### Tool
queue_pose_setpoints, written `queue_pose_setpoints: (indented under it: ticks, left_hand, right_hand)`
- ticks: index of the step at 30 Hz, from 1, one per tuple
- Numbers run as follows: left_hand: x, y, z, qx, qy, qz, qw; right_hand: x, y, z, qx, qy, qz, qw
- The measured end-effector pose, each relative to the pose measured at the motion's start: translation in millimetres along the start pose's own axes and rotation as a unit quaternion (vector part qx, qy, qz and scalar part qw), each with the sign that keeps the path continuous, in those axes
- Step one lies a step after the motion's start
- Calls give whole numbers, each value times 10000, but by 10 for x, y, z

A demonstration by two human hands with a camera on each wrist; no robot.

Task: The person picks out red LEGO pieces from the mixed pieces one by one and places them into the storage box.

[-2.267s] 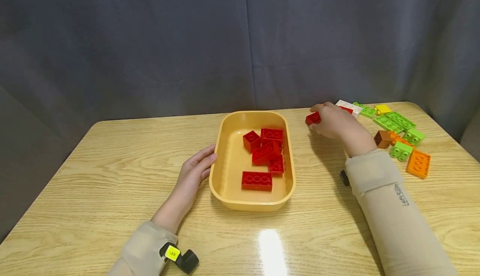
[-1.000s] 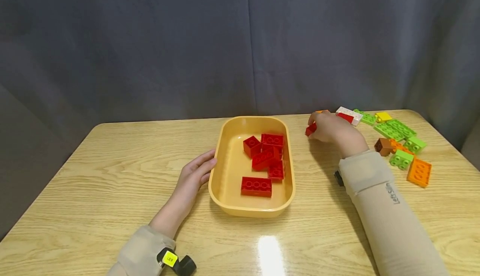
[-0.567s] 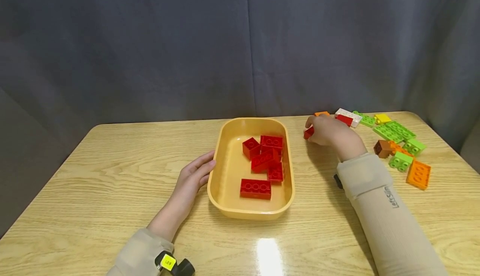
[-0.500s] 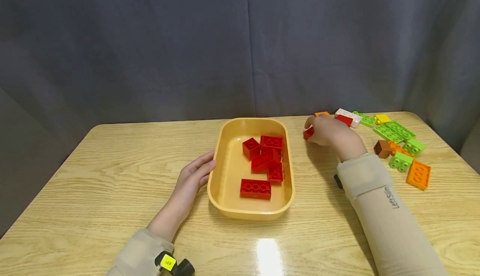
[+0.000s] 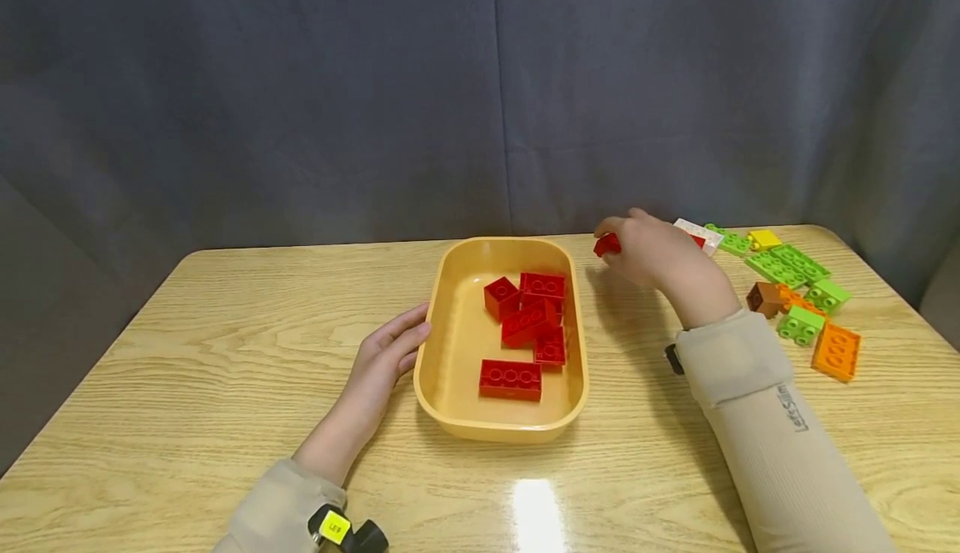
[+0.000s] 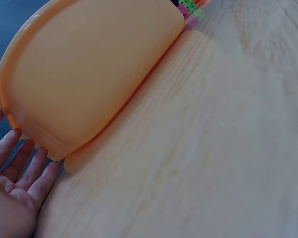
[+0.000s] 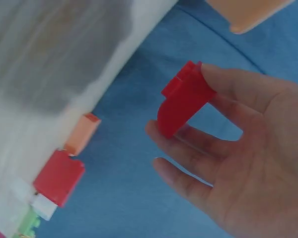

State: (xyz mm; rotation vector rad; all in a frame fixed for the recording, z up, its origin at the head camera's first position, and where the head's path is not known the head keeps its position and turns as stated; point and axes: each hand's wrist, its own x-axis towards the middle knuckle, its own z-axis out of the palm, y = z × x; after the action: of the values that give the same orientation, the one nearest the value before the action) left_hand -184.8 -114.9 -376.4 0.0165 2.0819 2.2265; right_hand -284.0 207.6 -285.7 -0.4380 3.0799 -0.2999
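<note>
A light-orange plastic tray [image 5: 454, 369] stands mid-table with several red toy building bricks [image 5: 511, 379] inside, mostly toward its right side. My left hand [image 5: 384, 351] touches the tray's left wall with its fingers fairly straight; the left wrist view shows the fingertips against that wall. To the right of the tray, my right hand [image 5: 651, 254] pinches a red building brick [image 7: 185, 101] between thumb and fingers, above the tabletop near the back edge. In the right wrist view this brick has studs on one side and a curved end. Part of it is covered by fingers in the head view.
Loose bricks lie at the right of the table: a white brick [image 5: 697, 234] with a red one beside it, green plates [image 5: 787, 263], a yellow brick [image 5: 763, 239], a brown brick [image 5: 765, 299] and an orange plate [image 5: 836, 351]. A dark curtain [image 5: 337, 103] hangs behind.
My right hand has lifted the red brick off the table and shifted slightly left, toward the tray. The left hand stays at the tray's wall, and the bricks inside lie as before.
</note>
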Motion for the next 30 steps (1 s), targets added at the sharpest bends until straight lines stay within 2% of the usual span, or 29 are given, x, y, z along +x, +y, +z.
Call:
queue_pose_setpoints:
  ticks: [5, 13, 30]
  left_hand:
    - [5, 2, -6, -3, -38, 51, 10000]
    - [0, 9, -27, -10, -78, 20, 10000]
    - [16, -22, -18, 36, -92, 31, 9999]
  right_hand:
    - [-45, -83, -82, -5, 238, -114, 9997]
    - [-106, -212, -175, 70, 291, -152, 9994]
    - [-351, -533, -347, -378, 868, -557, 9939]
